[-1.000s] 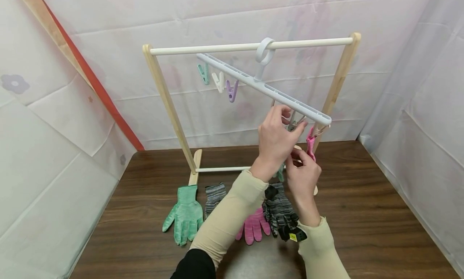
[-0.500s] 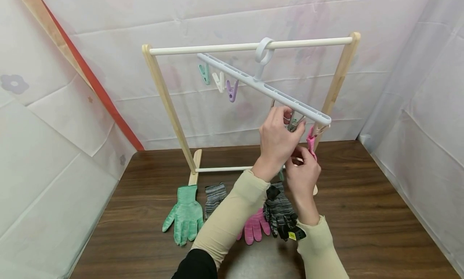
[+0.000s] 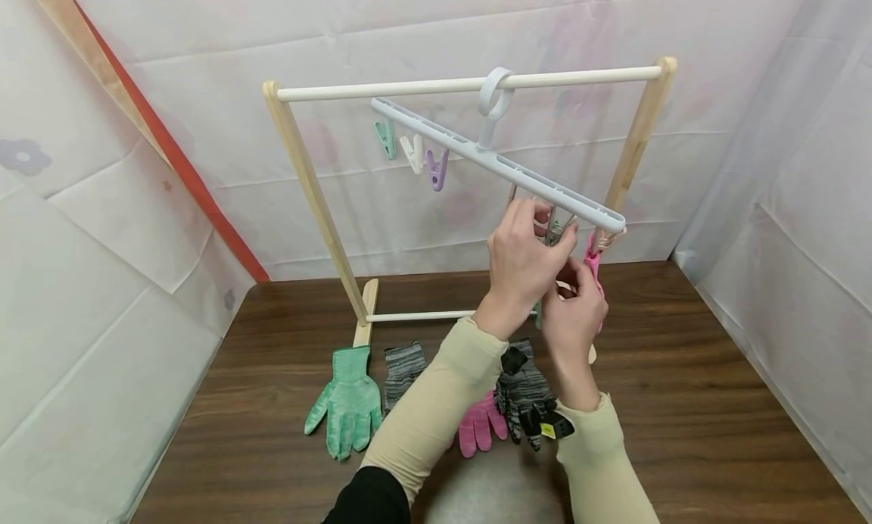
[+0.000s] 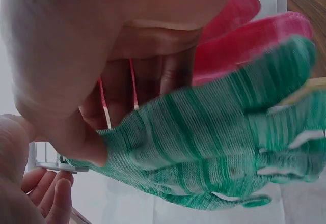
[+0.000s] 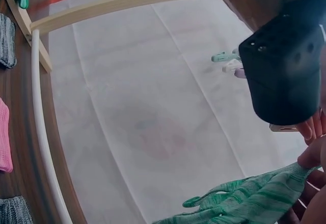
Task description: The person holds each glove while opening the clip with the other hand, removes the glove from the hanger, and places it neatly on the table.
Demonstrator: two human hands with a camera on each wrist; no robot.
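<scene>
Green glove [image 4: 219,147] hangs between both hands just under the low right end of the white clip hanger [image 3: 497,164]. The left hand [image 3: 521,263] has its fingers curled around the glove's cuff, thumb pressed on the knit, as the left wrist view shows close up. The right hand [image 3: 572,312] is raised just below and touching the left, fingers bent around the glove near the pink clip [image 3: 594,263]; exactly what its fingertips pinch is hidden by the left hand.

The hanger tilts down to the right, hooked by its ring over the white top rod of a wooden rack [image 3: 300,168]. Three more clips, a green clip [image 3: 385,138], a white clip [image 3: 412,153] and a purple clip [image 3: 437,168], dangle from its high left end.

On the brown table [image 3: 681,403] below the arms lie a second green glove [image 3: 347,403], a grey striped glove [image 3: 403,365], a pink glove [image 3: 480,429] and a dark grey glove [image 3: 521,391], side by side in front of the rack's base.
</scene>
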